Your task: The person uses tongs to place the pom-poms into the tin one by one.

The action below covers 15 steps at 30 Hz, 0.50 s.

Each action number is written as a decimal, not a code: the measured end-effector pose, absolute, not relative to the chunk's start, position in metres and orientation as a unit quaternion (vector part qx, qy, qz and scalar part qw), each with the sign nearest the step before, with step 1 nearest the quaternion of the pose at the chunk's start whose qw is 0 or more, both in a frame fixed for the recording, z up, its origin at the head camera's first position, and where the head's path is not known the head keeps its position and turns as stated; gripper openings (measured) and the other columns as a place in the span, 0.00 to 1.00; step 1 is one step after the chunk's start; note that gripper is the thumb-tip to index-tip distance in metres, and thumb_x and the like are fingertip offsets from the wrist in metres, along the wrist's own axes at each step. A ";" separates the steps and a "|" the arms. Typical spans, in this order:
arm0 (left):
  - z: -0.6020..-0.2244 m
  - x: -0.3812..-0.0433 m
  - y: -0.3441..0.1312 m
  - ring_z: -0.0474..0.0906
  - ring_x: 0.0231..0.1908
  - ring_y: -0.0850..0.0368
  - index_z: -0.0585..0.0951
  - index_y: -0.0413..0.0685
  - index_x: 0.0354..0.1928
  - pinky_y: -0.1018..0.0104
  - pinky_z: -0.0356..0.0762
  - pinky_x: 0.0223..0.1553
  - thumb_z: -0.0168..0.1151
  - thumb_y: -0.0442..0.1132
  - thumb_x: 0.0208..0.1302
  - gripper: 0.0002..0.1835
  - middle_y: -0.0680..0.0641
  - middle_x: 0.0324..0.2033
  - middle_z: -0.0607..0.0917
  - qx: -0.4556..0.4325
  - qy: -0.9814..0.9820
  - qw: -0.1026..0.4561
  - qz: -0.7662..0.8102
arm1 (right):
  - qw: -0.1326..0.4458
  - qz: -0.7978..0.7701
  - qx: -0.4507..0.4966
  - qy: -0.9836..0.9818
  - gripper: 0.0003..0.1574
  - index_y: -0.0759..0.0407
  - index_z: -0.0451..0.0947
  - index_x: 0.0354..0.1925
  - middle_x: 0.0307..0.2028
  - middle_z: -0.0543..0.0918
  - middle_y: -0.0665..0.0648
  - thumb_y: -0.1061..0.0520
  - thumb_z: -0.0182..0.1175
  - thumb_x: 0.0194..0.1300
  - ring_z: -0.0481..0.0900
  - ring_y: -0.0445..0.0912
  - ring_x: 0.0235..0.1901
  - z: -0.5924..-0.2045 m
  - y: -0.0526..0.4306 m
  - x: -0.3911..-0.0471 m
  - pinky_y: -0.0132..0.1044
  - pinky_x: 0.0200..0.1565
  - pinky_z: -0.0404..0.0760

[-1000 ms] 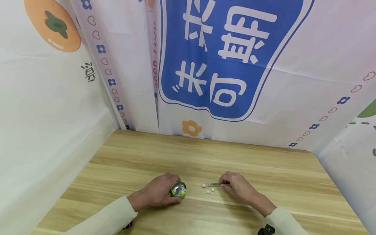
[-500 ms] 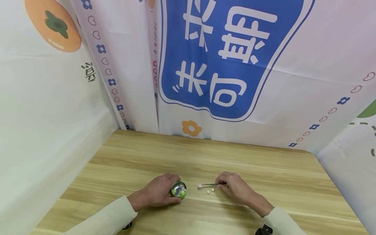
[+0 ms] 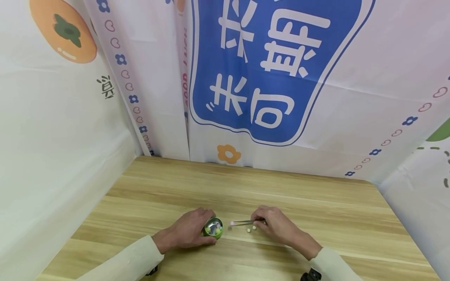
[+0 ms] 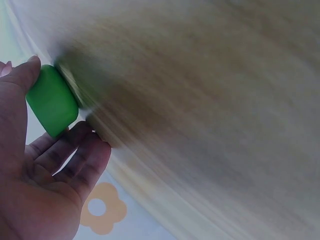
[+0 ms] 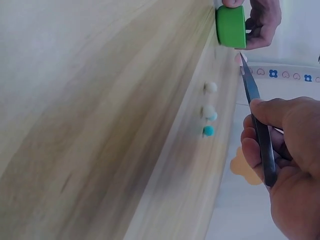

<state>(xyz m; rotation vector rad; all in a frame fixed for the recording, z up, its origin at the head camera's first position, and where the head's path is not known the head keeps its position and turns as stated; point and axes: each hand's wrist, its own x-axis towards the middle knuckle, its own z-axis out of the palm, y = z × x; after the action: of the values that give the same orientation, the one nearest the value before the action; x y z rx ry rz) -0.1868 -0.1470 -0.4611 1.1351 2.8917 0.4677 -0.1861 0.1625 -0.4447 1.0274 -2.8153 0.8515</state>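
Observation:
My left hand (image 3: 188,229) holds a small round green tin (image 4: 54,102) on the table, thumb on one side and fingers on the other. Seen from the head, the tin is uncovered, with several tiny yellow and pink balls (image 3: 217,231) inside its silvery interior. Between thumb and fingers, my right hand (image 3: 277,225) pinches dark metal tweezers (image 5: 262,132). A pink ball (image 3: 232,223) sits at their tips, a short way right of the tin. Below the tweezers, whitish balls (image 5: 210,88) and a teal ball (image 5: 208,131) lie on the wood.
The wood-grain table (image 3: 168,187) is enclosed by white printed cloth (image 3: 63,128) at the left, back and right. An orange flower print (image 3: 229,153) marks the back cloth just above the table edge.
My right hand has moved left, bringing the tweezers and pink ball closer to the tin. The left hand and tin stay in place, as do the whitish balls on the table.

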 end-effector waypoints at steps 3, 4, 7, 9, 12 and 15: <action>-0.461 -0.187 -0.147 0.73 0.36 0.65 0.74 0.52 0.51 0.70 0.74 0.34 0.70 0.61 0.55 0.29 0.55 0.38 0.79 0.360 0.920 0.001 0.152 | 0.014 0.272 0.334 -0.902 0.04 0.54 0.83 0.38 0.35 0.83 0.47 0.61 0.65 0.64 0.78 0.33 0.35 -0.442 0.160 -0.186 0.28 0.37 0.79; -0.461 -0.187 -0.147 0.73 0.36 0.65 0.74 0.52 0.51 0.71 0.73 0.33 0.70 0.61 0.55 0.29 0.55 0.37 0.79 0.360 0.920 0.002 0.154 | 0.012 0.274 0.334 -0.902 0.04 0.54 0.83 0.38 0.36 0.83 0.47 0.61 0.65 0.64 0.78 0.33 0.35 -0.442 0.159 -0.186 0.28 0.37 0.79; -0.461 -0.186 -0.147 0.73 0.35 0.66 0.74 0.52 0.51 0.71 0.73 0.33 0.70 0.61 0.55 0.29 0.55 0.37 0.79 0.359 0.920 0.002 0.155 | 0.009 0.276 0.337 -0.900 0.04 0.54 0.83 0.39 0.36 0.83 0.48 0.61 0.65 0.64 0.78 0.33 0.35 -0.440 0.155 -0.186 0.28 0.37 0.79; -0.461 -0.186 -0.147 0.73 0.35 0.66 0.74 0.52 0.51 0.71 0.73 0.33 0.70 0.61 0.55 0.29 0.55 0.37 0.79 0.359 0.920 0.002 0.155 | 0.007 0.279 0.338 -0.899 0.05 0.55 0.84 0.39 0.36 0.83 0.48 0.61 0.65 0.64 0.79 0.33 0.36 -0.440 0.153 -0.186 0.27 0.37 0.80; -0.461 -0.186 -0.147 0.73 0.35 0.67 0.74 0.52 0.51 0.71 0.73 0.33 0.70 0.61 0.55 0.29 0.55 0.37 0.79 0.359 0.920 0.003 0.155 | 0.009 0.276 0.341 -0.899 0.05 0.55 0.84 0.40 0.37 0.84 0.48 0.61 0.64 0.64 0.79 0.34 0.36 -0.439 0.150 -0.186 0.27 0.38 0.80; -0.460 -0.186 -0.147 0.73 0.35 0.66 0.74 0.52 0.51 0.71 0.73 0.34 0.70 0.61 0.55 0.29 0.55 0.37 0.79 0.359 0.921 0.003 0.153 | 0.014 0.273 0.343 -0.899 0.05 0.55 0.84 0.40 0.37 0.84 0.48 0.61 0.64 0.64 0.79 0.34 0.36 -0.438 0.148 -0.186 0.28 0.39 0.80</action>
<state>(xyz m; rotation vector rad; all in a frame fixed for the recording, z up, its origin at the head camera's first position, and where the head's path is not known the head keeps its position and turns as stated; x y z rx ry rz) -0.1864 -0.1468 -0.4605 1.1241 2.8878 0.4783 -0.1859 0.1475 -0.4384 1.0690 -2.7992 0.8493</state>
